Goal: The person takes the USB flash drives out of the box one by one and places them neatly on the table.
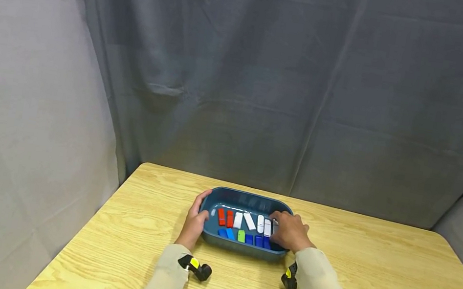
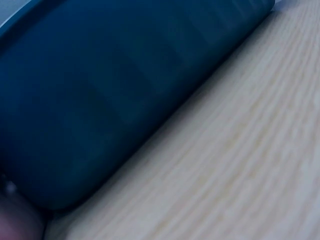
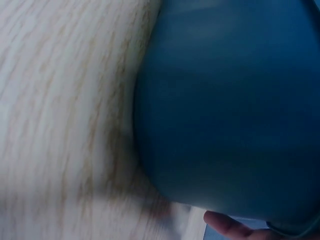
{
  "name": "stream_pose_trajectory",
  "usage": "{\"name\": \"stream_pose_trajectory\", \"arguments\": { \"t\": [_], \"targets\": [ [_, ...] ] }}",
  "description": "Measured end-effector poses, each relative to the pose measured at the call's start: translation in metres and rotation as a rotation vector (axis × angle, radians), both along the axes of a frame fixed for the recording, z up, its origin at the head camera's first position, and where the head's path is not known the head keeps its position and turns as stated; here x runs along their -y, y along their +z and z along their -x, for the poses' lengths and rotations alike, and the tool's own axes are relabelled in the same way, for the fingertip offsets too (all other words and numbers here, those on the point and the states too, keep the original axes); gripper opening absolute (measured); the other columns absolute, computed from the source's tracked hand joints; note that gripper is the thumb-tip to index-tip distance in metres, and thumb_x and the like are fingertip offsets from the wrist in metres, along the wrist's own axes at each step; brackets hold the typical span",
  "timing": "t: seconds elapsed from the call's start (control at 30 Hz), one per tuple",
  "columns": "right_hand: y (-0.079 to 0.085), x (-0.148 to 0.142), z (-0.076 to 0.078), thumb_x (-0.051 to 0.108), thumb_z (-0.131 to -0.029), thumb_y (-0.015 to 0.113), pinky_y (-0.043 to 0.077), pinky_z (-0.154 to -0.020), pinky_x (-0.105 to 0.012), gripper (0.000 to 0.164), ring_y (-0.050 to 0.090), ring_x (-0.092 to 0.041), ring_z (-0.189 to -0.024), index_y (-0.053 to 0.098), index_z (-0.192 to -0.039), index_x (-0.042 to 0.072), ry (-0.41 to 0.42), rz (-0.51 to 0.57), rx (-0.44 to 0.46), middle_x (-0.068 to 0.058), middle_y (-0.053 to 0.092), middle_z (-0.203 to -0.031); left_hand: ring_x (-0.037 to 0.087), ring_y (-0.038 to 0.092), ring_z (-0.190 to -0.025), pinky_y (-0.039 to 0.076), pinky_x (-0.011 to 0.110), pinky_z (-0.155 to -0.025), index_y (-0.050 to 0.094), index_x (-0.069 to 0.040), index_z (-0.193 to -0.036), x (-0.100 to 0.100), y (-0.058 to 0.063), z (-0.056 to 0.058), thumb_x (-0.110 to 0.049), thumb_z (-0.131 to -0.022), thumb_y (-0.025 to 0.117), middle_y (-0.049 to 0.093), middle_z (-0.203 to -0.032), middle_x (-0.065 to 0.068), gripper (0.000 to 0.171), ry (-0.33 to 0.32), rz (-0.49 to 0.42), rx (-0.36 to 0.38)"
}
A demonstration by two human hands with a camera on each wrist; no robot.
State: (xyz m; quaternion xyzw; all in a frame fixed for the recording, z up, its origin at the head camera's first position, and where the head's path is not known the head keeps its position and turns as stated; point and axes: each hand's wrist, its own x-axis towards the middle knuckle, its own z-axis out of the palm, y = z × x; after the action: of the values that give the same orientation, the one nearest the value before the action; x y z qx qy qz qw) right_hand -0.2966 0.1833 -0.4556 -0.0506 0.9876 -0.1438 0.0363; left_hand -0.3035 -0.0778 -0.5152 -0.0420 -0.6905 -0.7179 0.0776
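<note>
A dark blue-green oblong basin (image 1: pixel 239 248) stands on the table, its side wall filling much of both wrist views. My left hand (image 1: pixel 194 221) grips its left end, thumb over the rim. Inside, small flat sticks like USB flash drives lie in two rows. The back row has red sticks (image 1: pixel 221 217) and white sticks (image 1: pixel 249 221); the front row has blue sticks (image 1: pixel 259 241) and a green stick (image 1: pixel 241 236). My right hand (image 1: pixel 292 232) reaches over the right end, thumb and forefinger around a partly hidden silver-and-dark stick (image 1: pixel 275 224); I cannot tell whether they pinch it.
The wooden table (image 1: pixel 373 273) extends to both sides of the basin. A grey curtain (image 1: pixel 239 91) hangs behind its back edge, and a pale cloth (image 1: pixel 24 135) hangs at the left. Black wrist cameras (image 1: pixel 196 268) are strapped over both sleeves.
</note>
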Motion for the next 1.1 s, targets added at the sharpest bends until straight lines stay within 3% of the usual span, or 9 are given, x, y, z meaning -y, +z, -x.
{"name": "stream_pose_trajectory", "arguments": {
  "t": [0.27, 0.43, 0.67, 1.1],
  "targets": [
    [0.001, 0.000, 0.002, 0.014, -0.075, 0.078, 0.031, -0.091, -0.070, 0.049, 0.049, -0.043, -0.111, 0.065, -0.122, 0.010, 0.001, -0.023, 0.008, -0.018, 0.060, -0.123, 0.034, 0.035, -0.131, 0.027, 0.047, -0.100, 0.045, -0.021, -0.143, -0.002, 0.000, 0.001, 0.004, -0.075, 0.043, 0.037, -0.151, 0.004, 0.072, 0.001, 0.008, 0.006],
    [0.000, -0.002, 0.002, 0.022, -0.072, 0.082, 0.029, -0.089, -0.070, 0.049, 0.049, -0.041, -0.106, 0.066, -0.117, 0.011, 0.023, -0.052, -0.037, -0.016, 0.063, -0.118, 0.038, 0.034, -0.132, 0.027, 0.045, -0.098, 0.042, -0.015, -0.145, 0.000, 0.009, -0.003, 0.007, -0.076, 0.042, 0.034, -0.153, 0.009, 0.072, -0.034, -0.001, 0.021],
    [0.001, -0.008, -0.001, 0.024, -0.067, 0.084, 0.007, -0.093, -0.078, 0.054, 0.048, -0.044, -0.108, 0.066, -0.116, 0.011, 0.034, -0.029, -0.098, -0.013, 0.067, -0.115, 0.039, 0.036, -0.131, 0.028, 0.042, -0.097, 0.042, -0.006, -0.144, -0.003, 0.030, -0.018, 0.008, -0.074, 0.043, 0.037, -0.150, 0.015, 0.071, -0.035, 0.008, -0.014],
    [0.015, -0.021, -0.009, 0.021, -0.069, 0.083, -0.006, -0.092, -0.079, 0.029, 0.049, -0.045, -0.104, 0.076, -0.096, 0.016, 0.075, 0.063, -0.171, -0.014, 0.068, -0.105, 0.040, 0.039, -0.129, 0.030, 0.035, -0.094, 0.043, 0.000, -0.141, -0.004, 0.026, -0.018, 0.011, -0.073, 0.042, 0.041, -0.147, 0.020, 0.069, -0.053, -0.043, -0.063]
  ]
}}
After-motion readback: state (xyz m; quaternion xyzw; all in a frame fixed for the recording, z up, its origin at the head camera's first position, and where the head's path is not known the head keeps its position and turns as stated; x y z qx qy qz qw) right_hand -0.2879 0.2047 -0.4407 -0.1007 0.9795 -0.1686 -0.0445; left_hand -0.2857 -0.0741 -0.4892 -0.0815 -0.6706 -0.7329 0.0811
